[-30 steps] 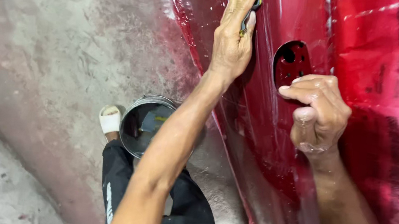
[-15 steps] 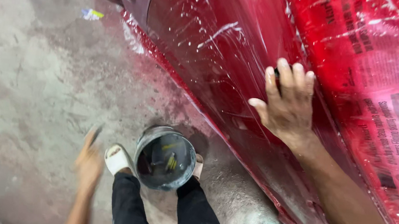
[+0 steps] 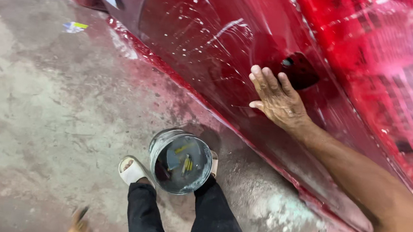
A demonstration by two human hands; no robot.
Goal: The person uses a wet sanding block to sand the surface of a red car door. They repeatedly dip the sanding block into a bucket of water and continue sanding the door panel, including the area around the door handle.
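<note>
In the head view, the right hand (image 3: 278, 98) lay flat against the wet red car panel (image 3: 213, 46), fingers spread and extended, palm pressed to the surface and gripping nothing. Its fingertips reached just beside a dark recessed opening (image 3: 299, 69) in the panel. The forearm ran down to the lower right corner, ending in a dark sleeve.

The left hand (image 3: 78, 229) showed only in part at the bottom edge, blurred. It seemed to hold a thin dark tool (image 3: 83, 213) sticking up from the fingers, but how tightly the fingers closed on it could not be told.

Between the person's feet stood a grey metal bucket (image 3: 161, 144), upright on the concrete floor (image 3: 40, 115), with murky water and a few yellow and grey scraps inside. A white sandal (image 3: 130, 170) touched its left side, and dark trouser legs ran below it. A small scrap of paper (image 3: 75, 26) lay well apart on the floor near the car's lower edge.
</note>
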